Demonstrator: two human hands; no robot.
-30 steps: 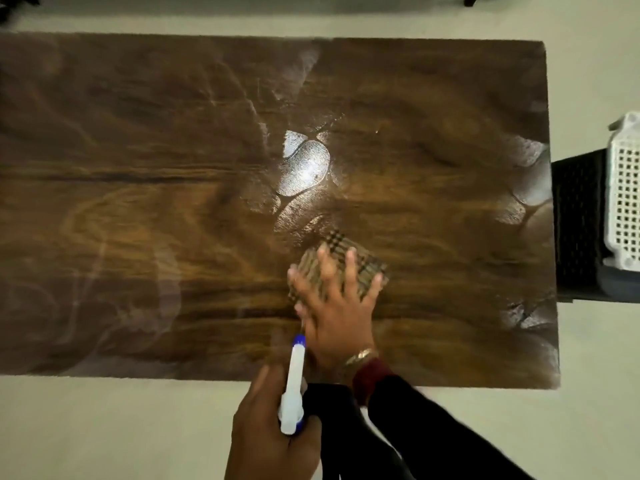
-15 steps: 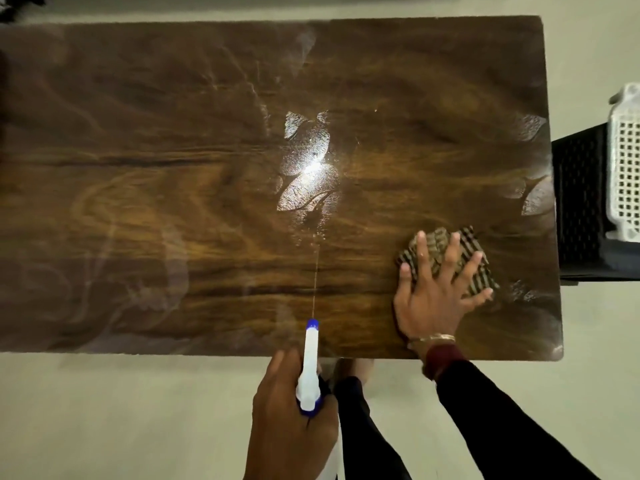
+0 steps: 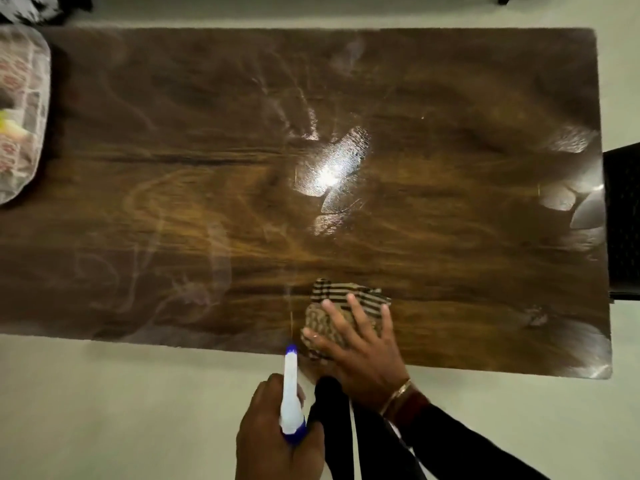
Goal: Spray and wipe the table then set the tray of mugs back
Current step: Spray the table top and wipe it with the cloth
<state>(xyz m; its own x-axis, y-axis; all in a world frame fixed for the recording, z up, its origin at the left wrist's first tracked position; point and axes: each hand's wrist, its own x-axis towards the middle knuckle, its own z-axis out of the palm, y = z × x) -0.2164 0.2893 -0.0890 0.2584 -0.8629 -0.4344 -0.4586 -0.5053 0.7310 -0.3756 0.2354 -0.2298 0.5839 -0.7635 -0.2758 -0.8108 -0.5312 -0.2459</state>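
Observation:
A dark wooden table [image 3: 207,202] fills the view, its top shiny and streaked with wet marks. My right hand [image 3: 360,351] presses flat, fingers spread, on a striped brown cloth [image 3: 341,299] near the table's front edge. In front of the table, my left hand [image 3: 273,434] grips a white spray bottle [image 3: 290,393] with a blue nozzle tip that points at the table. No tray or mugs show in the view.
A patterned white object [image 3: 20,116] lies at the table's left end, cut off by the frame. A black stand [image 3: 623,220] sits against the table's right edge. Pale floor surrounds the table.
My right hand has slid the cloth back left along the front edge, from the right part of the table toward the middle. The white basket at the right has left the view.

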